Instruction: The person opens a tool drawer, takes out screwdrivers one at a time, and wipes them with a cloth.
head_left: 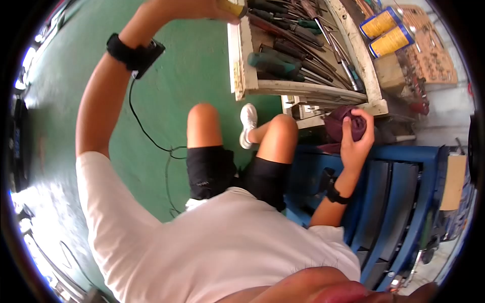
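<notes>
My left hand (194, 9) is at the top edge, partly out of view, beside an open drawer (298, 87). Its fingers close on a yellow handle (232, 7) with a dark end; the rest of that tool is hidden. Many screwdrivers (275, 63) with dark green, black and brown handles lie loosely in the drawer. At the drawer's near right corner, my right hand (359, 136) is wrapped round a bunched maroon cloth (339, 123), part of which hangs down over a blue cabinet.
Two yellow and blue spray cans (386, 33) stand on the bench right of the drawer, near a brown board (429, 45) of small parts. A blue cabinet (389, 192) with dark drawers stands at my right. A black cable (146, 134) runs from my left wrist device over the green floor (161, 101).
</notes>
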A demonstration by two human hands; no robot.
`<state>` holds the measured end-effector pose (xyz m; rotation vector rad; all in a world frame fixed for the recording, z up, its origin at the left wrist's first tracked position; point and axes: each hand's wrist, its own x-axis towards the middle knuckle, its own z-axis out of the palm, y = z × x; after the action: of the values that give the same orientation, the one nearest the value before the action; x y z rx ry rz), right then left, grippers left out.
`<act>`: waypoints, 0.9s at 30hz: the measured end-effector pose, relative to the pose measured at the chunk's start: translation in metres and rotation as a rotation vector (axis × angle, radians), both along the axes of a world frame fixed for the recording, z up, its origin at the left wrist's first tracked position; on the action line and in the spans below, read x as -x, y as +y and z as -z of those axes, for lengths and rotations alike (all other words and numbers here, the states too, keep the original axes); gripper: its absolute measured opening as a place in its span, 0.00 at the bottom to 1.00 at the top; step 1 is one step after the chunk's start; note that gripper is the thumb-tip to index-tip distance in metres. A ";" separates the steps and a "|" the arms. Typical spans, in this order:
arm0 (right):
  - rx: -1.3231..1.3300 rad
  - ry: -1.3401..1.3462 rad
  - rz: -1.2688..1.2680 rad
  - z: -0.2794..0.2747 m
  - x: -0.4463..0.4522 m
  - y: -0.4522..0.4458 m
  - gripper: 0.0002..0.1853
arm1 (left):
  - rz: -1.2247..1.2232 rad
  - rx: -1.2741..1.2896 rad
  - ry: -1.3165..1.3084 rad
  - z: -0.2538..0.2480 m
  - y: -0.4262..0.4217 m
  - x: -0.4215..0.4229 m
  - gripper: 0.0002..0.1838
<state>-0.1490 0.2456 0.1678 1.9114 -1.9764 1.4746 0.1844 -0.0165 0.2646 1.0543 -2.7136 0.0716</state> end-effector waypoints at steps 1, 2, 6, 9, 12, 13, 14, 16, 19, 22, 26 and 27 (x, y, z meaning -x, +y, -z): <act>0.023 0.084 -0.005 -0.001 0.005 -0.007 0.09 | -0.052 -0.004 -0.085 -0.004 -0.001 0.010 0.29; -0.006 0.142 -0.012 -0.004 0.005 -0.012 0.15 | -0.102 -0.003 -0.173 -0.006 -0.003 0.019 0.28; -0.056 0.154 0.052 -0.002 -0.001 -0.025 0.28 | 0.019 0.011 -0.096 0.010 -0.029 0.037 0.32; -0.166 0.134 0.064 0.006 0.003 -0.028 0.31 | 0.028 0.019 -0.038 0.023 -0.039 0.049 0.31; -0.204 0.115 0.074 0.015 0.013 -0.029 0.30 | 0.094 -0.097 -0.071 0.031 -0.047 0.060 0.31; -0.211 0.119 0.074 0.018 0.016 -0.030 0.30 | 0.164 -0.102 -0.023 0.036 -0.051 0.062 0.30; -0.208 0.122 0.080 0.019 0.020 -0.030 0.29 | 0.163 -0.111 -0.017 0.040 -0.056 0.066 0.30; -0.213 0.126 0.087 0.020 0.023 -0.030 0.29 | 0.222 -0.125 -0.082 0.045 -0.062 0.074 0.27; -0.199 0.125 0.084 0.020 0.025 -0.030 0.28 | 0.281 -0.131 -0.061 0.055 -0.066 0.089 0.25; -0.189 0.126 0.079 0.024 0.022 -0.028 0.28 | 0.324 -0.149 -0.095 0.059 -0.077 0.089 0.24; -0.137 0.081 0.098 0.030 0.020 -0.033 0.29 | 0.350 -0.066 -0.151 0.066 -0.084 0.092 0.25; -0.128 0.076 0.123 0.032 0.019 -0.034 0.29 | 0.323 -0.058 -0.161 0.062 -0.087 0.093 0.25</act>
<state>-0.1676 0.2120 0.1363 1.8238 -2.1580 1.2565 0.0913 -0.1036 0.2024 0.6349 -3.0114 0.0235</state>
